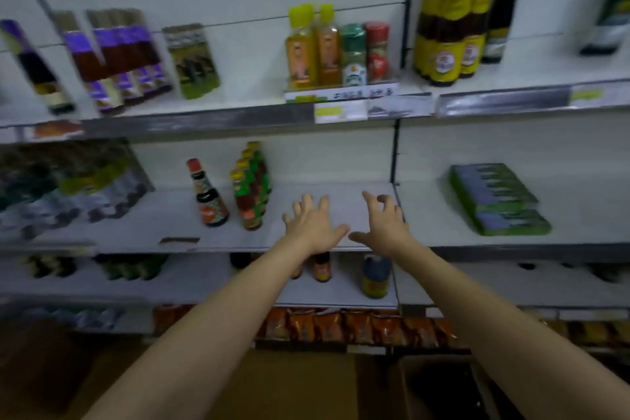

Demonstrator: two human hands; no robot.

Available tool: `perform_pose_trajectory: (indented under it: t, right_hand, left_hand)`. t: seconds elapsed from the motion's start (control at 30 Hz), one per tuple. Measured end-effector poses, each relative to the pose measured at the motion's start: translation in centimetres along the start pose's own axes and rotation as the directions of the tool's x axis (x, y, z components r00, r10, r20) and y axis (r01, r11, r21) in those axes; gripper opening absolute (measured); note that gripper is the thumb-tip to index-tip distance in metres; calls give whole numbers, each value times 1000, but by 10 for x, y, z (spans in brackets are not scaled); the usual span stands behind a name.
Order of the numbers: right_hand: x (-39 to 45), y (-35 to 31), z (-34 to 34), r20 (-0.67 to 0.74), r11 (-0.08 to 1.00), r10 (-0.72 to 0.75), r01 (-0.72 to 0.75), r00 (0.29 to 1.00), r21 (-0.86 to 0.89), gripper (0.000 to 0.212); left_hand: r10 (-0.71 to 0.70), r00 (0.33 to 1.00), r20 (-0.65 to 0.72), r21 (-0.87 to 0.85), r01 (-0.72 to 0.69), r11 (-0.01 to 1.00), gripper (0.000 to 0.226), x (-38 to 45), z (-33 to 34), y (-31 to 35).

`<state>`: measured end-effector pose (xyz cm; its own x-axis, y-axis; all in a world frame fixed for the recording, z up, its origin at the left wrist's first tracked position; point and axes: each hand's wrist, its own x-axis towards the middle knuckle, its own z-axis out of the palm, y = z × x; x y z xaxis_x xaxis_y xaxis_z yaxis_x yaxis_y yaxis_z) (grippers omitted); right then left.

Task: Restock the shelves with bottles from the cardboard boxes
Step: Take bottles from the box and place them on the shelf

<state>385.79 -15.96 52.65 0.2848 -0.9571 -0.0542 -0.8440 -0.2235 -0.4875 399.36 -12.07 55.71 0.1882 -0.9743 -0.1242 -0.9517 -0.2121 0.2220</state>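
1. The row of green-labelled bottles (pixel 251 186) stands upright on the middle shelf (pixel 341 211), just left of the hands.
2. The left hand (pixel 312 225) hovers over bare shelf, its grip wide and holding nothing.
3. The right hand (pixel 383 223) is beside it, fingers loosely curled, also holding nothing.
4. A cardboard box (pixel 439 385), seemingly open though blurred, sits below, nearer the right arm.

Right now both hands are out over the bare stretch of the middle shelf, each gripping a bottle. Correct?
Not quite. The head view shows the left hand and right hand over the bare stretch of the middle shelf, but both are empty, fingers spread. The nearest bottles stand left of them, untouched.
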Motion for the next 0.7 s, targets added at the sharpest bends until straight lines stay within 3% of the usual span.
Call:
perform_pose_trajectory:
  t: [0.13,0.33,0.53,0.7]
  right_hand:
    - [3,29,-16,-67,984,180,-180,981,11,89]
    - [-13,54,-11,-139,918,396,-394,908,42,85]
    - [-66,69,44,-118,758,651,-634,750,153,85]
    - [-115,67,105,-70,627,775,-751,628,207,85]
  left_hand:
    - [220,975,30,55,-222,974,76,31,2,30]
    - [460,880,124,49,-468,882,73,55,27,55]
    - [624,732,274,19,-653,757,72,55,75,55]
    - [667,623,409,45,-744,667,73,33,121,34]
